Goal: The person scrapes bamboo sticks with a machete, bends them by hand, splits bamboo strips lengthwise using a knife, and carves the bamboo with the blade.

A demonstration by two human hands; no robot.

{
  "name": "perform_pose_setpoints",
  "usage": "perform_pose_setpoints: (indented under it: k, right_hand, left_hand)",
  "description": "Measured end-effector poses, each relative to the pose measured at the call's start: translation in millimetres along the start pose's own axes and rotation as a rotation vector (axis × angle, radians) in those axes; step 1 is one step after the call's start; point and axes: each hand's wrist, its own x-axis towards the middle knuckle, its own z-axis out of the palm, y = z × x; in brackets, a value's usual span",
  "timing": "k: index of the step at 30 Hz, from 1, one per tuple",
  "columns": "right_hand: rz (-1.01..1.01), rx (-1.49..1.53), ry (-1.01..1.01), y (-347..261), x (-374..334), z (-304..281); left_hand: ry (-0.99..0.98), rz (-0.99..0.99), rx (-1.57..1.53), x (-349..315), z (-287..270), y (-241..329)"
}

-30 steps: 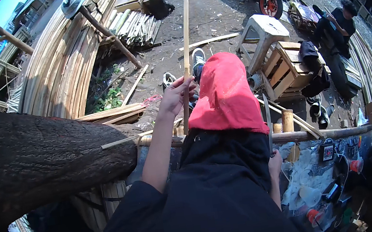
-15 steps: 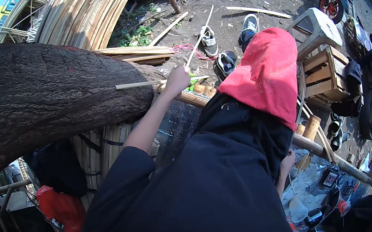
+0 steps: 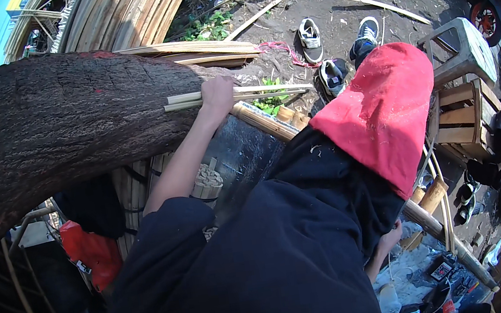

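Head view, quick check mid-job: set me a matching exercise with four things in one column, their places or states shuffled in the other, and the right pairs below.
Things
1. Thin, straight, pale wooden strips
2. Bright red cloth
3. White plastic stool
4. Thick, dark, rough-barked tree trunk

Places and states
A. Draped, with small pale flecks on it
B. Coming in from the picture's left side
C. Gripped in the closed left hand
D. Beside the slatted wooden crate

Pairs: 1-C, 2-A, 3-D, 4-B
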Motion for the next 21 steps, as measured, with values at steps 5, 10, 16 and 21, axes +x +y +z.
perform_pose_setpoints:
  k: [5, 10, 16, 21]
  right_hand:
    - [0.003, 0.053, 0.007, -9, -1, 3]
    - [0.039, -0.035, -0.024, -12, 1, 2]
    - [0.012, -0.03, 0.009, -16, -5, 0]
    - [0.019, 0.02, 0.01, -15, -4, 0]
  left_hand:
    - [-0.101, 0.035, -0.059, -4, 5, -20]
    - [-0.085, -0.073, -0.05, -7, 22, -18]
    - [-0.188, -0.126, 0.015, -10, -5, -7]
    - [-0.281, -0.25, 0.049, -15, -23, -15]
